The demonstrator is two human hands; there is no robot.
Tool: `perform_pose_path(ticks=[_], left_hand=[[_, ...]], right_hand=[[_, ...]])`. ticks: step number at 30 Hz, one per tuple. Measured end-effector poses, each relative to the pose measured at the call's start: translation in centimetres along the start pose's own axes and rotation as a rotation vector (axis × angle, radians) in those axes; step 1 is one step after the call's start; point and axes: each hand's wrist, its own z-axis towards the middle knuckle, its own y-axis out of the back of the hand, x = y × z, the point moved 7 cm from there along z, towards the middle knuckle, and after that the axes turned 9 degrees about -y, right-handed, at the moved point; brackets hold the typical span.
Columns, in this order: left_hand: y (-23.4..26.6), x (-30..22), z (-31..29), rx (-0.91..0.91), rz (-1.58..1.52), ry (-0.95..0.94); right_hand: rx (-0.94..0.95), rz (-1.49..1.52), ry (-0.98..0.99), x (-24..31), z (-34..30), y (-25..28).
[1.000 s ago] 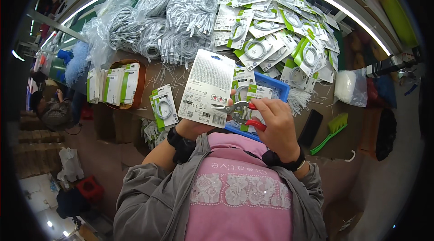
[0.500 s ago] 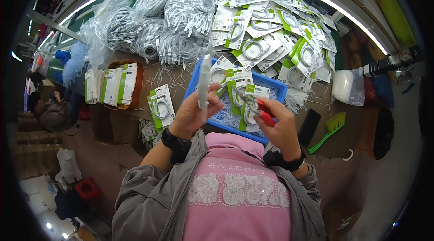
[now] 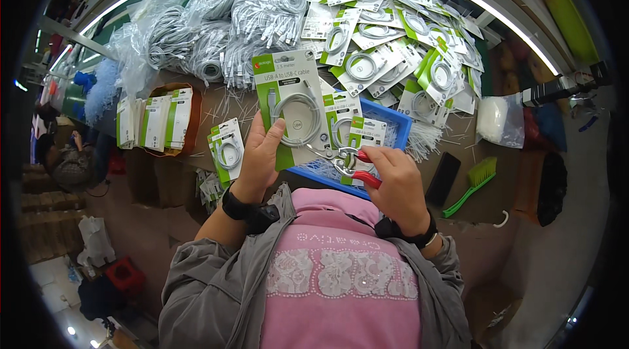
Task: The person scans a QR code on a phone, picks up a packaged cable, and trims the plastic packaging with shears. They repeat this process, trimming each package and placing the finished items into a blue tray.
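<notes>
My left hand (image 3: pixel 258 158) grips the lower left edge of a white and green card with a coiled white USB cable (image 3: pixel 296 120) on it. The card's front faces me. In my right hand (image 3: pixel 401 186) are red-handled cutters (image 3: pixel 364 178), their handles spread apart. The cutters' tips meet the card's lower right edge in view; whether they touch it I cannot tell. Behind both hands stands a blue tray (image 3: pixel 405 129) holding thin white strips and more carded cables (image 3: pixel 364 131).
Bagged white cables (image 3: pixel 265 12) are heaped at the back left, carded cables (image 3: pixel 373 67) at the back right. An orange-brown box (image 3: pixel 189 97) of cards sits left, near a single carded cable (image 3: pixel 227 152). A black phone (image 3: pixel 443 177) and green brush (image 3: pixel 477 182) lie right.
My left hand has turned the card from edge-on to face me. The cutters have swung from pointing up and away to pointing left, and are now beside the card's lower edge.
</notes>
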Motion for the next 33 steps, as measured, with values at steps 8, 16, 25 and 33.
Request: perform_pose_path(ticks=[8, 16, 25, 33], left_hand=[[0.4, -0.2, -0.4, -0.009, 0.294, -0.153], [0.3, -0.2, 0.2, -0.02, 0.317, -0.153], [-1.3, 4.2, -0.3, 0.187, 0.174, 0.076], [1.7, 0.6, -0.3, 0.01, 0.728, -0.253]], right_hand=[[-0.026, -0.065, 0.022, 0.7, 0.3, -0.2], [0.074, 0.114, -0.04, -1.1, 0.4, -2.1], [0.019, 0.375, 0.088, 1.7, 3.4, -3.8], [0.115, 1.098, -0.247, -1.2, 3.4, -7.8]])
